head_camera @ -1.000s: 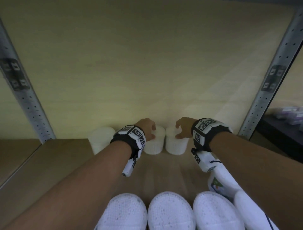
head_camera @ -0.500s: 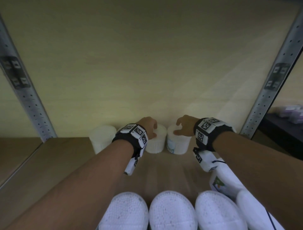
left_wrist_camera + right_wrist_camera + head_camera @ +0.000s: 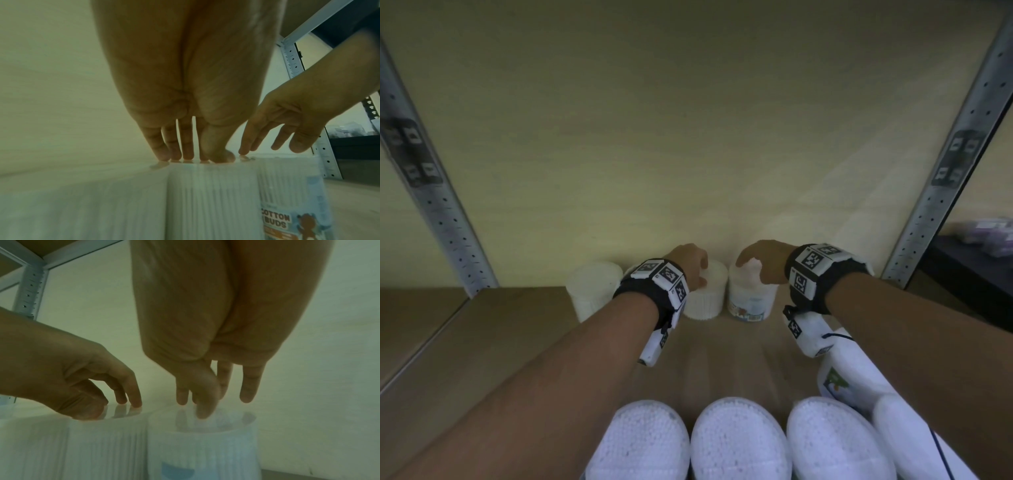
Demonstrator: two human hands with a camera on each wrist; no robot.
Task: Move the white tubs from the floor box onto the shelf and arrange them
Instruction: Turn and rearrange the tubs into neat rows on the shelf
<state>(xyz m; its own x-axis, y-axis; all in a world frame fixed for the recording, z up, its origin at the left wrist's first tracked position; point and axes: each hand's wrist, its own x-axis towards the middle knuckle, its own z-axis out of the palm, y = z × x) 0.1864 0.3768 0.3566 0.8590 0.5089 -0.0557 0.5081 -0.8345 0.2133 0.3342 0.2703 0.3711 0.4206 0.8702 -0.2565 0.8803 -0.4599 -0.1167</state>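
left hand [image 3: 686,261] atop tub [image 3: 706,295], right hand [image 3: 763,260] touching labelled tub [image 3: 751,301]

White tubs [image 3: 751,298] upright – side by side – on shelf [image 3: 482,329]

Your left hand [image 3: 686,262] and its wristband [image 3: 654,291] cover most of one tub behind them in the back row, so you see only a sliver of it. The near row of tubs [image 3: 739,442] runs off the bottom edge of the head view. To the right of the right shelf post [image 3: 945,164], the things on the dark surface [image 3: 983,233] are too blurred to name. In the left wrist view the labelled tub [image 3: 294,211] is cut off at the bottom, its small print unreadable.
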